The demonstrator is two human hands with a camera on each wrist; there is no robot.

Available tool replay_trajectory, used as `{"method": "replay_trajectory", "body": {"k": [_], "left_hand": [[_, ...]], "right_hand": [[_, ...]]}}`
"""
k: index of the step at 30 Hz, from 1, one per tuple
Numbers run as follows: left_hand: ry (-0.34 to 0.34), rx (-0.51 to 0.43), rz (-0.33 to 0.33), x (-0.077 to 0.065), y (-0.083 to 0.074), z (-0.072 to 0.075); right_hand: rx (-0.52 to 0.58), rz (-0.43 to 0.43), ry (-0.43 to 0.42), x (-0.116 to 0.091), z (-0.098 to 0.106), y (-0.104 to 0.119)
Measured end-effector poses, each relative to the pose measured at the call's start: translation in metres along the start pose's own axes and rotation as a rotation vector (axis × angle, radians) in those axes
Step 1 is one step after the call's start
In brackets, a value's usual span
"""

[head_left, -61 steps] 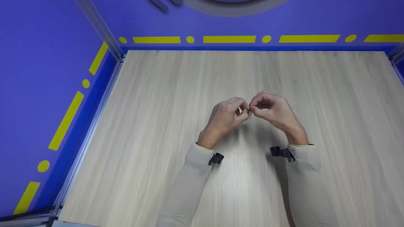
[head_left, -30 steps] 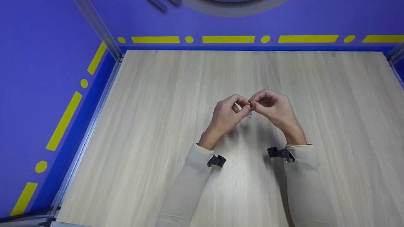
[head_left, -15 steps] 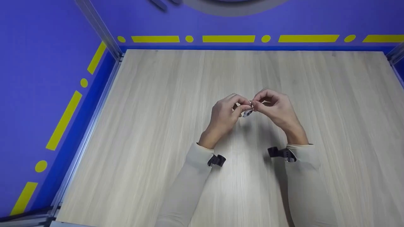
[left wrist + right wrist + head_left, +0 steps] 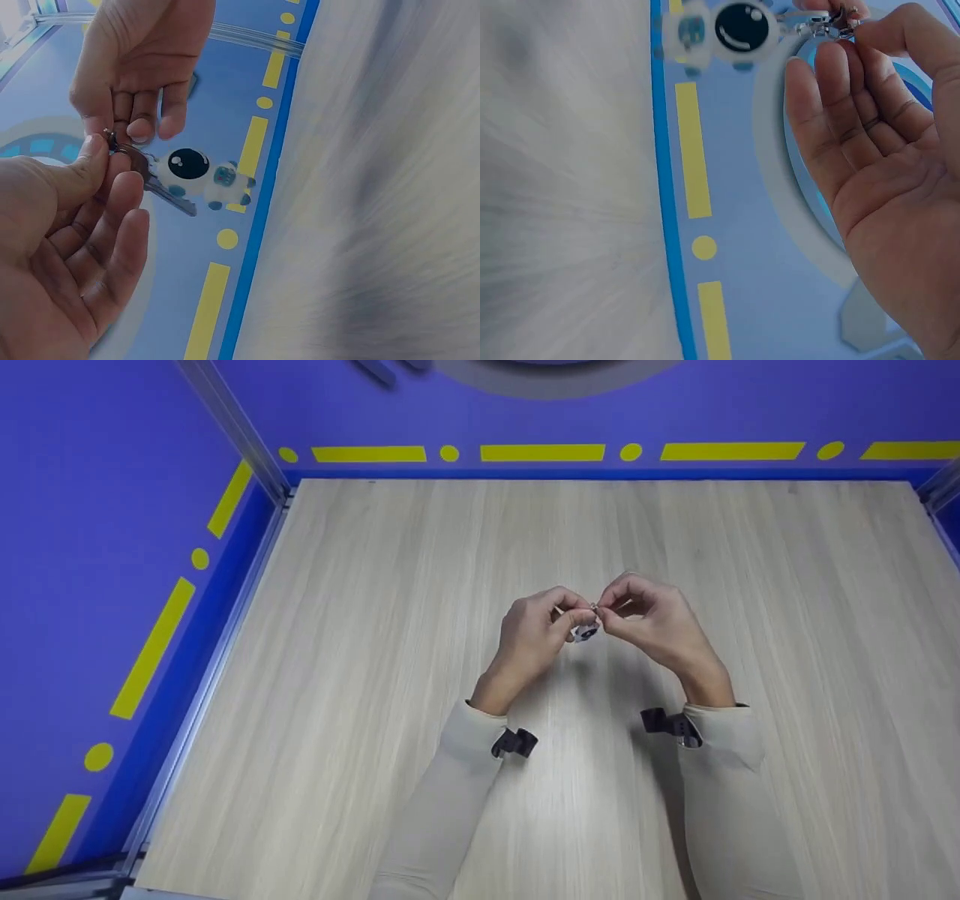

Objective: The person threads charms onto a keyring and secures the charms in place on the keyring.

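Observation:
Between my two hands hangs a keychain with a white astronaut charm, which has a black visor and teal feet. A metal key hangs beside the charm in the left wrist view. My left hand pinches the key's head near the ring with thumb and forefinger. At the same spot, the thumb and forefinger of my right hand pinch the keychain's small metal clasp. A short metal chain links charm and clasp. Fingertips partly hide the ring and the clasp.
Both hands are above a light wood-grain table. Blue panels with yellow dashes and dots stand behind and on the left, joined by a metal corner post. Each wrist wears a black strap.
The hands stay together and shift only slightly. The charm, earlier seen edge-on below the fingers, has swung so that its dark visor shows under my left thumb.

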State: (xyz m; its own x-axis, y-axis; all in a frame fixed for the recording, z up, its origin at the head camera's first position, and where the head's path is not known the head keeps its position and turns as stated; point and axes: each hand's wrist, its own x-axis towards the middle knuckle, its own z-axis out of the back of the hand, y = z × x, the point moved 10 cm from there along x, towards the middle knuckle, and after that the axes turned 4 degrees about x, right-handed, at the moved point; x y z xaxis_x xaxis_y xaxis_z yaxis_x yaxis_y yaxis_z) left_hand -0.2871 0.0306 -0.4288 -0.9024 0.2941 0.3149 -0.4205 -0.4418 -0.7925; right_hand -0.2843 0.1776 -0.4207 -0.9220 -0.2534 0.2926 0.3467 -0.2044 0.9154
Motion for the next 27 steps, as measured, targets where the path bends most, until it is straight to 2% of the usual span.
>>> {"method": "replay_trajectory", "body": {"k": [3, 5, 11, 14, 18, 22, 27], "left_hand": [[-0.002, -0.052, 0.029, 0.001, 0.003, -0.001], [-0.010, -0.100, 0.008, 0.001, 0.002, 0.000], [-0.056, -0.193, -0.184, 0.000, -0.015, 0.006], [-0.076, -0.182, -0.235, -0.001, -0.020, 0.008], [-0.051, -0.132, -0.211, -0.001, -0.018, 0.005], [-0.013, -0.076, -0.154, -0.001, -0.016, 0.001], [-0.011, -0.030, -0.145, -0.001, -0.016, 0.001]], "right_hand": [[-0.042, 0.005, -0.004, 0.000, 0.000, 0.002], [-0.005, -0.010, -0.014, 0.000, 0.001, 0.000], [0.237, -0.078, -0.079, -0.001, 0.008, -0.008], [0.327, -0.084, -0.084, -0.001, 0.009, -0.010], [0.346, -0.079, -0.071, -0.001, 0.007, -0.009], [0.280, -0.055, -0.061, 0.000, 0.007, -0.005], [0.205, -0.025, -0.041, 0.000, 0.004, 0.001]]}}
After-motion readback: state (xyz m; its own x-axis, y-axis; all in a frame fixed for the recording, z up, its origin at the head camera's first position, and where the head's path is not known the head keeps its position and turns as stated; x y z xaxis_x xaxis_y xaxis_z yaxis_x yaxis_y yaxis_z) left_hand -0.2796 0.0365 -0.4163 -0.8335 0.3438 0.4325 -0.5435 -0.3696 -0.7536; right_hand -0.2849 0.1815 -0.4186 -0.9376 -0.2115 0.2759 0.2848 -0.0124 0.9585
